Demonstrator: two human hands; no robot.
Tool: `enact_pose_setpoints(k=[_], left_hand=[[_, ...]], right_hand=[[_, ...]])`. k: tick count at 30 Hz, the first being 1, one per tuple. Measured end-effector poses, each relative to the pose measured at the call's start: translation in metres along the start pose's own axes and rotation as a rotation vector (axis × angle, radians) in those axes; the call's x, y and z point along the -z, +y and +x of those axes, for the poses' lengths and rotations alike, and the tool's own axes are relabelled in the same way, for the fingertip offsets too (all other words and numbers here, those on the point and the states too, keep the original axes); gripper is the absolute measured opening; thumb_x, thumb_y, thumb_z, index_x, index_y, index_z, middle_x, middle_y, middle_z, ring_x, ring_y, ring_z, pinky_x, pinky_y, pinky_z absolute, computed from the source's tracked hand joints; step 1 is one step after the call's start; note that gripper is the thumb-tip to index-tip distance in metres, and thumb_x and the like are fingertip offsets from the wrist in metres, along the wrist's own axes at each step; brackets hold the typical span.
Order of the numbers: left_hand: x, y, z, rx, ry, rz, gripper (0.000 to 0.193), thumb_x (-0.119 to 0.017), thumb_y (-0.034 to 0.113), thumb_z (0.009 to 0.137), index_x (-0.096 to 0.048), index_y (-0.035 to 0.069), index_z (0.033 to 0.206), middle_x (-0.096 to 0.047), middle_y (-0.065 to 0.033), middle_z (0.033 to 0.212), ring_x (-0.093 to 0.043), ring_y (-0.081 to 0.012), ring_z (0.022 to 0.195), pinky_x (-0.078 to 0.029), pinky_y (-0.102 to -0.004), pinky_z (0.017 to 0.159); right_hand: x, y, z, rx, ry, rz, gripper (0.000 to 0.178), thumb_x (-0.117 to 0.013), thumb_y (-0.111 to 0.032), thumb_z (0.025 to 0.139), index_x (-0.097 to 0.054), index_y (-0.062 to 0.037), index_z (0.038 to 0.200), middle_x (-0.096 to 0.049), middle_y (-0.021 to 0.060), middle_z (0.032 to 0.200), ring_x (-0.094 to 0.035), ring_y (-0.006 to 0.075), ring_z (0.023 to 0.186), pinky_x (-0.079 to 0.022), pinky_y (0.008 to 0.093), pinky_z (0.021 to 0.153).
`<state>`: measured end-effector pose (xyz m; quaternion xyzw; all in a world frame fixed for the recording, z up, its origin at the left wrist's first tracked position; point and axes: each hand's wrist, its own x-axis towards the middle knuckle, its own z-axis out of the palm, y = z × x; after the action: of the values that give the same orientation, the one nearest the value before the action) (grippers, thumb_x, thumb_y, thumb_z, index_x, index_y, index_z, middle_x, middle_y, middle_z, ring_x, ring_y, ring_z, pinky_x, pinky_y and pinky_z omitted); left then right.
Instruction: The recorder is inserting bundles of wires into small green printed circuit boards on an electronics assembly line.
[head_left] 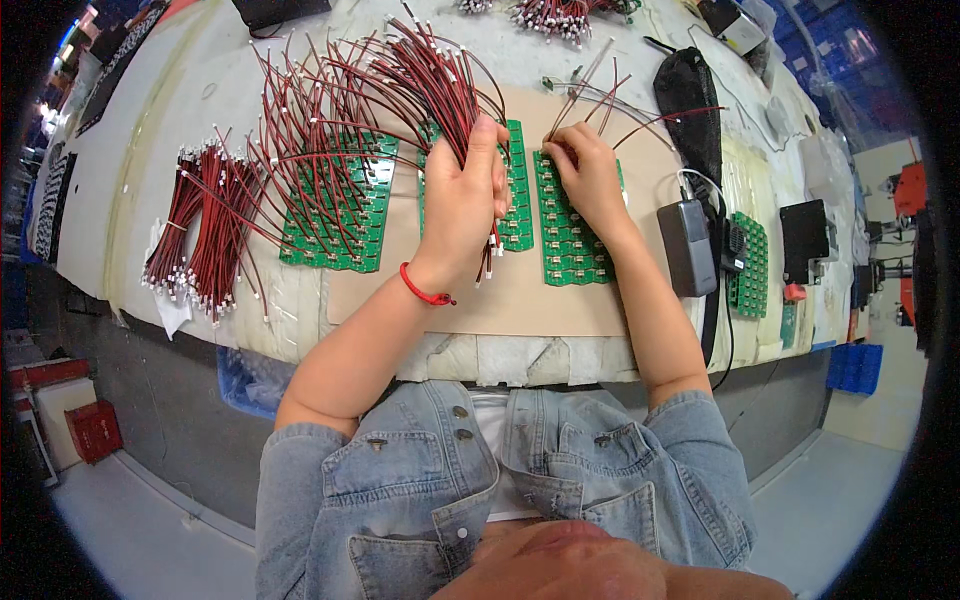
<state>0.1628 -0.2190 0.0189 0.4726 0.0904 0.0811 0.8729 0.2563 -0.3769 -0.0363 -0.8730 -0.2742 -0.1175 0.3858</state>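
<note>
My left hand (465, 195) is wrapped around a thick bundle of red-and-black cables (448, 90) with small white connectors at their ends. The bundle rises above the fist, and a few ends hang out below it. Beneath that hand lies a green circuit board panel (518, 205), partly covered. My right hand (592, 178) bends over the far end of another green panel (575, 255), thumb and fingers pinched together. What lies between those fingertips is too small to tell. Several loose wires (612, 95) stick up around them.
A green panel thick with cables (375, 215) lies at the left. Farther left are tied cable bundles (225, 215). To the right sit a grey box-shaped device (687, 248), a black pouch (690, 110) and another green panel (750, 270). Brown cardboard (480, 315) underlies the middle panels.
</note>
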Motion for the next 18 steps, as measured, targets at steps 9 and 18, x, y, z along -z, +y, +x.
enact_pose_setpoints(k=[9,18], left_hand=[[0.000,0.000,0.001,-0.003,0.020,-0.003,0.027,-0.044,0.030,0.099,-0.050,0.004,0.090,-0.036,0.0039,0.057,-0.036,-0.0055,0.044,-0.030,-0.0217,0.041],[0.004,-0.007,0.006,-0.040,0.078,0.007,0.030,-0.042,0.032,0.099,-0.050,0.004,0.093,-0.038,0.0028,0.059,-0.039,-0.0066,0.048,-0.033,-0.0218,0.043]], right_hand=[[0.000,-0.002,0.002,0.069,-0.013,-0.081,0.008,-0.061,-0.005,0.081,-0.059,0.0024,0.083,-0.055,0.0162,0.080,-0.057,0.0342,0.072,-0.046,0.0397,0.066],[0.013,-0.024,-0.003,-0.154,0.168,-0.050,0.018,-0.066,-0.014,0.082,-0.060,0.0024,0.076,-0.058,0.0121,0.072,-0.057,0.0215,0.063,-0.047,0.0338,0.060]])
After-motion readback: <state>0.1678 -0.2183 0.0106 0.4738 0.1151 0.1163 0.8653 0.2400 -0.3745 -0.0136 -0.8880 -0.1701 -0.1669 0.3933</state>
